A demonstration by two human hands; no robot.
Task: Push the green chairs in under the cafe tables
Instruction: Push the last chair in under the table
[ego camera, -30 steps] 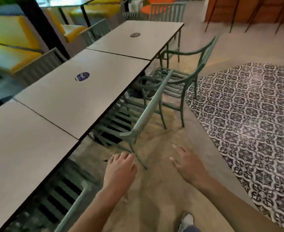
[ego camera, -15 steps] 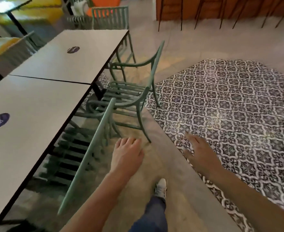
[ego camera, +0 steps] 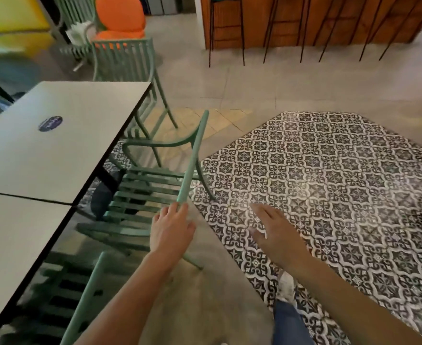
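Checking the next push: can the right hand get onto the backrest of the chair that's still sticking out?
Probably yes. The right hand hangs open over the patterned floor, nothing between it and the chair's top rail. The left hand is at the rail's near end; the rest is bare.

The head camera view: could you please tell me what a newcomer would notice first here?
Probably the patterned black-and-white floor tiles filling the right half. Next, the green chair at the centre, its seat partly under the pale cafe table on the left, with the left hand at the near end of its top rail. The right hand hovers open over the tiles, and an orange seat glows at the top left.
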